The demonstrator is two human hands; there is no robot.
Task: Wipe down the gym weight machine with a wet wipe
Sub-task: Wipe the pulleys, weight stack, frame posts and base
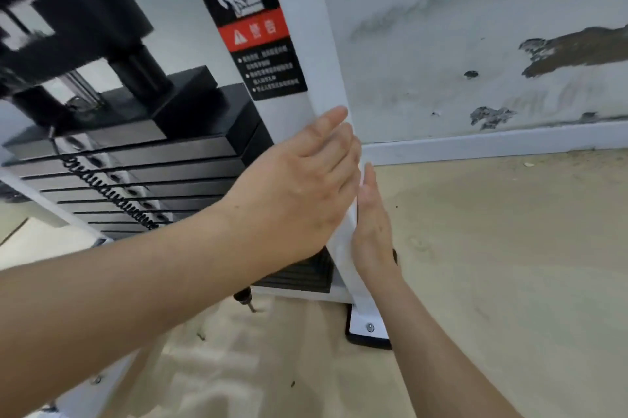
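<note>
- The weight stack (136, 159) of black plates stands at the far left inside the gym weight machine, with a coiled black cord (112, 193) hanging down its front. I see no wet sheen on the plates, so I judge they have not been wiped, though the blur makes this unsure.
- A black and red warning label (255, 26) is stuck high on the white upright post (306, 9), which runs down and to the right to the floor.
- The left hand (295, 186) lies flat on the near face of the post below the label. Its fingers are straight and together, pressing on the post and not curled round anything.
- The wet wipe cannot be told apart from the white post. If it is in use, it is probably trapped under one of the palms.
- The right hand (373, 227) is set flat against the right edge of the post, just below and right of the left hand, with its fingers straight and pointing up.
- The bolted foot plate (368, 325) sits on the floor just below the right hand.
- The stained wall (475, 43) and the pale floor (509, 264) fill the right side.
- Judged from this, the wiping is at the lower part of one post. The stack, the upper frame and the foot plate appear to be left to do.
</note>
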